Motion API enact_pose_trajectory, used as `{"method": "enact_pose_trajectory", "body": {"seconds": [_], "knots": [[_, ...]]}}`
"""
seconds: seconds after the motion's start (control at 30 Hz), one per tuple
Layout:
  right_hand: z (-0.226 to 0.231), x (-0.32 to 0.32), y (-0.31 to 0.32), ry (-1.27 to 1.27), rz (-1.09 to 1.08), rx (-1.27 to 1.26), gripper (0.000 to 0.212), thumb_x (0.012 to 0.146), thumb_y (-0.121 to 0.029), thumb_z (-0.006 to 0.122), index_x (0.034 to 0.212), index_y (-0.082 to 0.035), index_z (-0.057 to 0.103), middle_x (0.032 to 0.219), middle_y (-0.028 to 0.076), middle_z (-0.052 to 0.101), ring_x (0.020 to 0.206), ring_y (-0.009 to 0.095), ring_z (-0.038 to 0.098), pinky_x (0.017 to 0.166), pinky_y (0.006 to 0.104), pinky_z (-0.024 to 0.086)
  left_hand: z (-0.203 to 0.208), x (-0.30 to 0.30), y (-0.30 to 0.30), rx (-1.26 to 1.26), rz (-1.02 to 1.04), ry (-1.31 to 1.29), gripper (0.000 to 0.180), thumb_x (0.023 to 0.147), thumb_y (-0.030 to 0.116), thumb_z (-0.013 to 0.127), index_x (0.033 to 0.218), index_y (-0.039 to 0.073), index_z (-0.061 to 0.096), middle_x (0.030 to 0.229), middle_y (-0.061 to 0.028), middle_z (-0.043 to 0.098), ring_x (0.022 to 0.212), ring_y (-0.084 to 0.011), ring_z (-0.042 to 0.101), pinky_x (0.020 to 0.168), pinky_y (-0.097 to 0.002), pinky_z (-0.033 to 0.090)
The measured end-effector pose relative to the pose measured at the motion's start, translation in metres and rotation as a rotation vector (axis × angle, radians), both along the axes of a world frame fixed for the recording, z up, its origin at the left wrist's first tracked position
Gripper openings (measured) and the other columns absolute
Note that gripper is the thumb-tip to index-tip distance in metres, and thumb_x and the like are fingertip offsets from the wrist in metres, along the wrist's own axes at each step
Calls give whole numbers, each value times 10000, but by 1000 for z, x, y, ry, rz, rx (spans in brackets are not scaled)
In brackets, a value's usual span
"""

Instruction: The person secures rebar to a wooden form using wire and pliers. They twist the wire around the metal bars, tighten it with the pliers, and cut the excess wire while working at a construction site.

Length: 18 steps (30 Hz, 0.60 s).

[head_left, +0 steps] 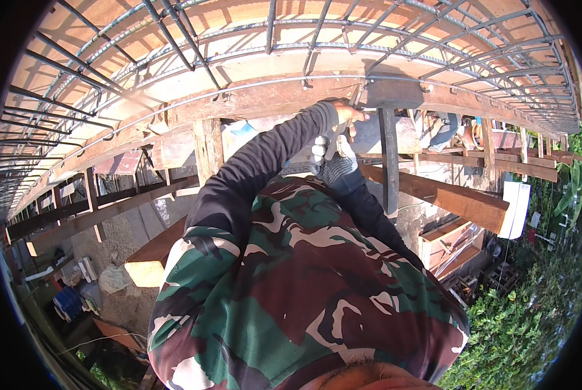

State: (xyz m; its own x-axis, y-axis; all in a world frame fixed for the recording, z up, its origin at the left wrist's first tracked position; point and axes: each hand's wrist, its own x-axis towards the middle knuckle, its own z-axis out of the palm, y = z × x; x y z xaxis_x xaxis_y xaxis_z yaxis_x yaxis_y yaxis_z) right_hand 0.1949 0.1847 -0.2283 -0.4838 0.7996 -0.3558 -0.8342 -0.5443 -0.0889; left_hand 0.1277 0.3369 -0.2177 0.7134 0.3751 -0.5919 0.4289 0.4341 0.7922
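My left hand (347,116), its fingertips bare beyond a grey cuff, reaches to the side of the long wooden beam (258,91). Its fingers are closed near a thin upright piece (356,95) against the beam; what they hold is too small to make out. Just below, close to my chest, is my right hand (336,162) in a grey and white glove. The right fingers are curled, and whatever is in them is hidden. Along the beam's face runs a thin metal rod (265,82), with bent bar ends beside it.
A cage of steel bars (271,26) stretches across the far side above wooden formwork. A dark upright post (388,162) stands right of my hands, a wooden post (208,146) to the left. Thick timbers (447,195) jut out at both sides. Another person (444,130) is beyond, at right.
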Motion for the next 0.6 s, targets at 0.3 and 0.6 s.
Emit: {"method": "enact_pose_trajectory", "body": {"seconds": [0.3, 0.6], "knots": [[-25, 0, -1, -1837, -34, 922, 166, 773, -44, 626, 931, 2, 649, 815, 118, 646, 781, 217, 649, 766, 351, 508, 4, 14, -18, 419, 96, 481, 639, 768, 628, 615, 989, 37, 719, 1029, -175, 689, 1009, -330, 650, 894, -399, 502], [-57, 12, -5, -1909, 48, 943, 292, 799, -168, 631, 1066, -48, 627, 989, 141, 656, 898, 289, 637, 816, 378, 500, 36, -11, -47, 1047, -56, 380, 569, 799, 577, 647, 921, 21, 659, 862, -201, 676, 840, -341, 676, 776, -425, 523]]}}
